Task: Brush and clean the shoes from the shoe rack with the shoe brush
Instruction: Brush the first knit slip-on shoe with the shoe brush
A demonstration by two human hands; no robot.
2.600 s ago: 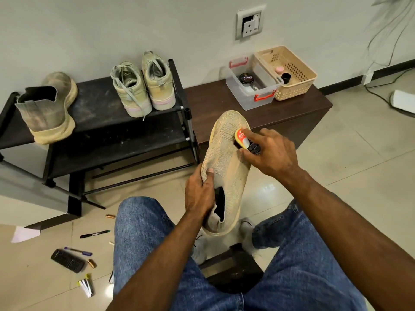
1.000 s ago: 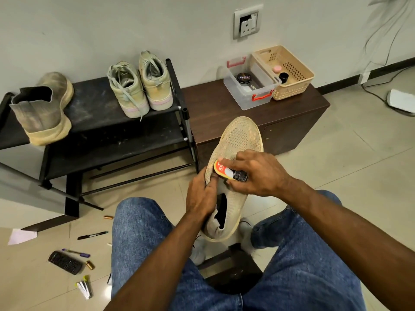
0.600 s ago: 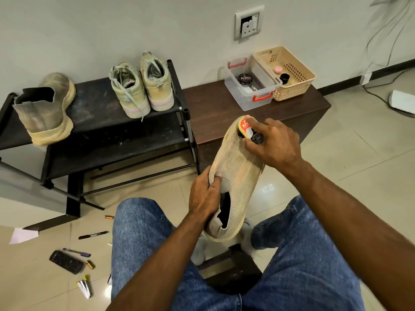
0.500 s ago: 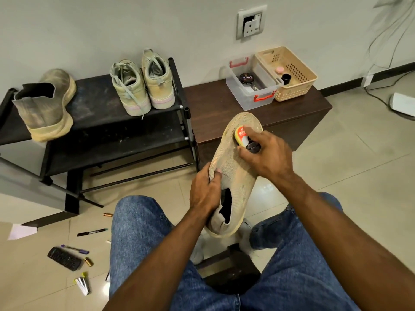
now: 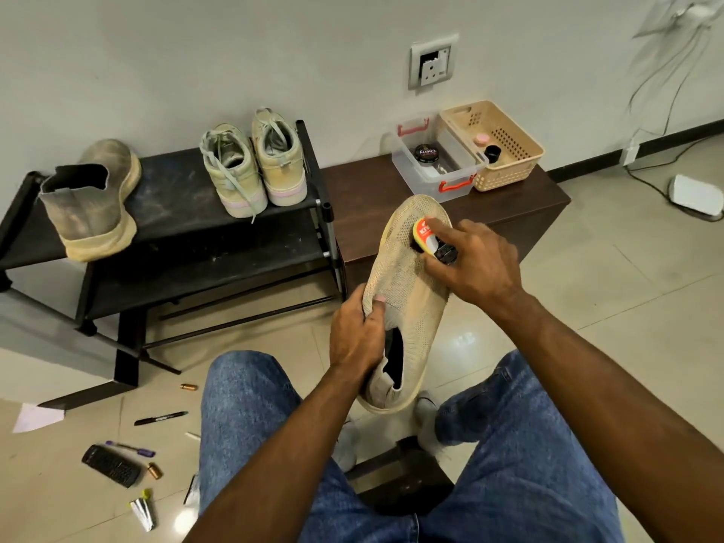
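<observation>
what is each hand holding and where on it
Left hand grips the beige knit shoe at mid-upper, beside its opening. Right hand holds the shoe brush by its back.

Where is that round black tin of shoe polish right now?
In the head view the round black polish tin lies inside the clear plastic box with red handles, on the dark brown wooden bench, right of the black shoe rack and beside the beige perforated basket.

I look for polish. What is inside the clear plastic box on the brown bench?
The clear box holds a round black tin and something small and white beside it; the tin's contents cannot be seen.
</observation>
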